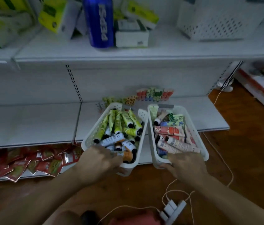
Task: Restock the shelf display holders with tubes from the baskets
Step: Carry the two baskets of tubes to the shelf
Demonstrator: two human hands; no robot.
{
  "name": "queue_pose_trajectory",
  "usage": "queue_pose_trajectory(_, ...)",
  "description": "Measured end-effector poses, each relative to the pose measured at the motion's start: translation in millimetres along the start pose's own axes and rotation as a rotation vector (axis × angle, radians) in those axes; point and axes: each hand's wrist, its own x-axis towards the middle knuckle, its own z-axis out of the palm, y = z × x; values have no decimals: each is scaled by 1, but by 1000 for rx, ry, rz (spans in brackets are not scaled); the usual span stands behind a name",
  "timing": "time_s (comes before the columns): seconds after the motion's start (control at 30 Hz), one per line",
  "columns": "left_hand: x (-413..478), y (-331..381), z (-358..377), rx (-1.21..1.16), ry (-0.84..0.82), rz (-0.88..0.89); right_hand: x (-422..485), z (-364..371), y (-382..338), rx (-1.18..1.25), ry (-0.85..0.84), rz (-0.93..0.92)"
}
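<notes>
The person is crouching in front of a low white shelf (30,124) with 2 white perforated baskets side by side in the middle of the frame. The left hand (100,159) is gripping the near end of the left basket (94,129), fingers curling over the rim towards the tubes inside. The right hand (188,164) is clasping the near rim of the right basket (197,137) in the same way, thumb underneath. Neither hand is holding a tube.

The green tubes (120,120) are lying heaped in the left basket, most with their long axes running up the frame, caps towards the hands; white and orange ones are lying crosswise nearer the lower rim. The pink tubes (170,130) in the right basket are lying mostly across the frame.

The display holders (154,94) are standing at the back of the shelf, just above the far ends of both baskets, already holding some upright tubes. So any tube is having to travel away from the hands, over the basket's far end. The holders' fuller part is sitting above the right basket, making the right hand the nearer one, probably.

Red packets (22,161) are lying at lower left, and a power strip (173,208) on the floor at the bottom.
</notes>
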Motion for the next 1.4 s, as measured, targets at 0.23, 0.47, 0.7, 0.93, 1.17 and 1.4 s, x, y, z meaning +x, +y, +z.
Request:
queue_pose_trajectory(0.23, -1, 31, 51, -11, 45, 7, -52, 38, 15, 18, -44, -66)
queue_pose_trajectory(0.47, 6, 57, 90, -56, 49, -20, -74, 51, 17, -30, -93, -2)
queue_pose_trajectory(0.7, 20, 82, 92, -86, 41, 79, -108, 36, 19, -62, -151, 78)
queue_pose_trajectory(0.93, 12, 100, 114, -151, 5, 134, -144, 47, 0, -48, -171, 176)
queue_pose_trajectory(1.17, 3, 100, 167, -214, -99, 183, -163, 96, -23, -46, -289, 310)
queue_pose_trajectory(1.4, 5, 93, 245, -258, -161, 295, -171, 157, -29, -108, -343, 499)
